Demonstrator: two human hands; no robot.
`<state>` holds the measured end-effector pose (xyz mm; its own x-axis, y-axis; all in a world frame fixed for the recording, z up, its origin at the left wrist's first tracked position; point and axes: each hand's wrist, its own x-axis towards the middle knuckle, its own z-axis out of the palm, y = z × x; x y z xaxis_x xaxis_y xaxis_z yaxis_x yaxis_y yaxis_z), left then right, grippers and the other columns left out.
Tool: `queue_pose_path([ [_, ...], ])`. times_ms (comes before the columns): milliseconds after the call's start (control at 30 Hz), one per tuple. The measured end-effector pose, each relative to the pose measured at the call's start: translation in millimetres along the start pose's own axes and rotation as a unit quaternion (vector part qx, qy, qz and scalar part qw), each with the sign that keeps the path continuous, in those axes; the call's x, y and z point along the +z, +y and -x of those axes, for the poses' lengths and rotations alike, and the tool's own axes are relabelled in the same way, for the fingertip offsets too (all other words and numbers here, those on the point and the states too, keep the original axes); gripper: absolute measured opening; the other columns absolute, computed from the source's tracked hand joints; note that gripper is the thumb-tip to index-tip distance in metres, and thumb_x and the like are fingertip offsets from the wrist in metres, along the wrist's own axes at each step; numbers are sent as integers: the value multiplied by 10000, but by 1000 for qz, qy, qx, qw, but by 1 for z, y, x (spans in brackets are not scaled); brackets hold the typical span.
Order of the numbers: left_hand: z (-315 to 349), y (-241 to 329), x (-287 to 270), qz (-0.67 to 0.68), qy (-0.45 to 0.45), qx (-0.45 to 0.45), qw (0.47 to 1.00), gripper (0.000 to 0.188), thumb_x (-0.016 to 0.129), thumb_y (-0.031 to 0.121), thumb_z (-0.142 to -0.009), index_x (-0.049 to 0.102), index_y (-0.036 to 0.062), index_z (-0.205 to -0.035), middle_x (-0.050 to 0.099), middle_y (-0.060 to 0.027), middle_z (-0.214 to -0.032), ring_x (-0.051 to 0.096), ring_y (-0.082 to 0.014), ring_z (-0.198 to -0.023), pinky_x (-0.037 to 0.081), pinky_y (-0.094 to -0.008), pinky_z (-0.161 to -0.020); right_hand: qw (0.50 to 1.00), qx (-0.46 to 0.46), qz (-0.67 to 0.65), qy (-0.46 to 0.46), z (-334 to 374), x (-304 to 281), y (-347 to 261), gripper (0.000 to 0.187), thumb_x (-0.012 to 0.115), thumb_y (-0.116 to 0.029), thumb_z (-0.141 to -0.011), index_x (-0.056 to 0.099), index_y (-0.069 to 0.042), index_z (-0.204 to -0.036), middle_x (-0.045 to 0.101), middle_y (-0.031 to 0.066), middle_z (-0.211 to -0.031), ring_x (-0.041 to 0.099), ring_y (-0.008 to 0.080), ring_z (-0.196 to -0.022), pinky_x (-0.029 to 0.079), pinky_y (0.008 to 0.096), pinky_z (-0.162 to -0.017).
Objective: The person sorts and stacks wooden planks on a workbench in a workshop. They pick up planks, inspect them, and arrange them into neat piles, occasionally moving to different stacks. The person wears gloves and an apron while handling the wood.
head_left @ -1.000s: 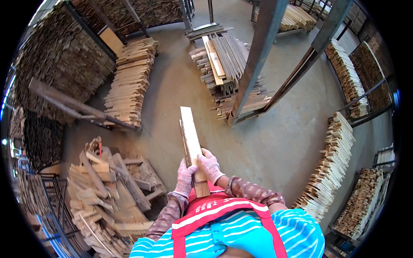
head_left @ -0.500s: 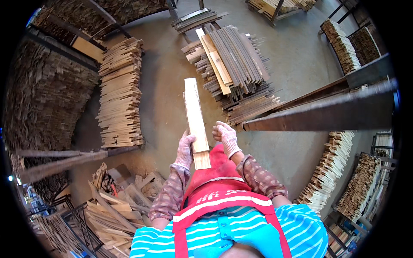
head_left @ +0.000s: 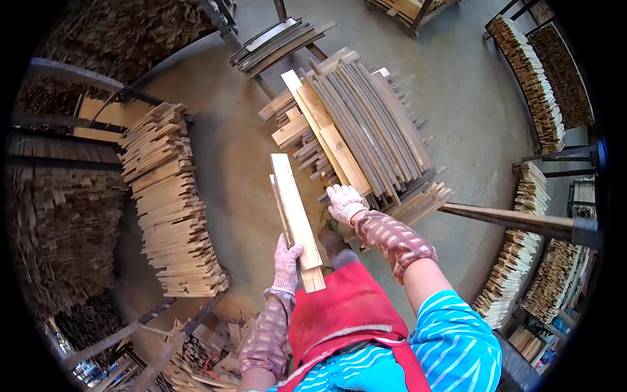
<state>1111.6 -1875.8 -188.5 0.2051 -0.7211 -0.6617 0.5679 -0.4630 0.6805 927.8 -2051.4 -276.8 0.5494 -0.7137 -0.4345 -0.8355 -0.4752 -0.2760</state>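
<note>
The stack of grey boards [head_left: 385, 124] is the landmark: the right hand [head_left: 346, 204] is at its near end, much closer to it than the left hand [head_left: 286, 264], which sits nearer the body and off to the stack's left. On the left part of the stack's top lie pale boards [head_left: 345, 159], their long axis running from the stack's far left toward its near end, so that their near ends point at the right hand and lie just beyond its fingertips. That hand is gloved, back upward, its fingers loosely bent; whether they touch a board end or close on anything, I cannot tell. The left hand, gloved too, grips the near part of the held boards [head_left: 295, 215], thumb across the upper face, the other fingers mostly hidden. These are at least two pieces laid flat together, the lower one showing along the left edge and at the near end. They lie to the near left of the stack, pointing away from the red apron [head_left: 349, 304] and leaning slightly left, roughly along the pale boards' line but less slanted.
</note>
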Motion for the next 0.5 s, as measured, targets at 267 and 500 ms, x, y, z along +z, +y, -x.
queue_pose_path([
  [267,-128,17,34,21,25,0,999,729,601,-26,-844,328,-28,-1520,561,-145,-1337,599,-221,-1161,508,-340,-1003,972,-157,173,12,-114,33,57,492,584,-243,-855,613,-29,-1297,568,196,-1399,489,353,-1352,284,495,-1187],
  [500,-177,20,58,32,-34,5,999,755,603,4,-786,348,-20,-1496,554,-146,-1328,600,-247,-1162,507,-355,-1017,903,117,-413,18,-89,-20,28,482,599,-345,-973,615,-31,-1338,619,201,-1359,581,329,-1273,435,408,-1087],
])
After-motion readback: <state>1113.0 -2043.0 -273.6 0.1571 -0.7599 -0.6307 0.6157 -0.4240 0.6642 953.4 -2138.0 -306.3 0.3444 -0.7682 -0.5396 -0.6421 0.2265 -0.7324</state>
